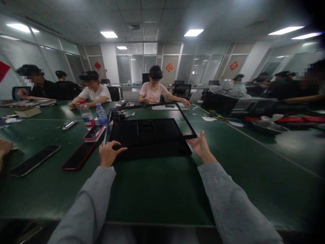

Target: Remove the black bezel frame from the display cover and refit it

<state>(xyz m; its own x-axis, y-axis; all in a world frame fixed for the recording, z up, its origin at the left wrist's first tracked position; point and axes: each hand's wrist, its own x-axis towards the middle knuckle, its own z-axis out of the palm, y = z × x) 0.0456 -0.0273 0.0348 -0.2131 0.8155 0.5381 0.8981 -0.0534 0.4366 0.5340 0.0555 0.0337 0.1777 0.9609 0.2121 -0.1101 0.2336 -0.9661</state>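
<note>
Over the table a thin black monitor bezel point(187, 120), an open rectangular frame, is tilted with its far edge raised. My left hand point(108, 154) grips its near left corner, thumb stretched along the near edge. At the near right corner, my right hand point(202, 148) supports the bezel, fingers under it and thumb pointing up. Beneath and behind the bezel lies a black monitor back cover point(165, 128) with a recessed middle, flat on the green table point(157, 189). The near edge of the bezel overlaps part of the cover.
Left of my hands lie a red-edged phone point(78, 156), a pink-cased phone point(93, 133) and a dark phone point(35, 161). Two bottles point(87, 117) stand behind them. A person point(154, 89) sits opposite. A metal bowl point(269, 127) and cables are at right.
</note>
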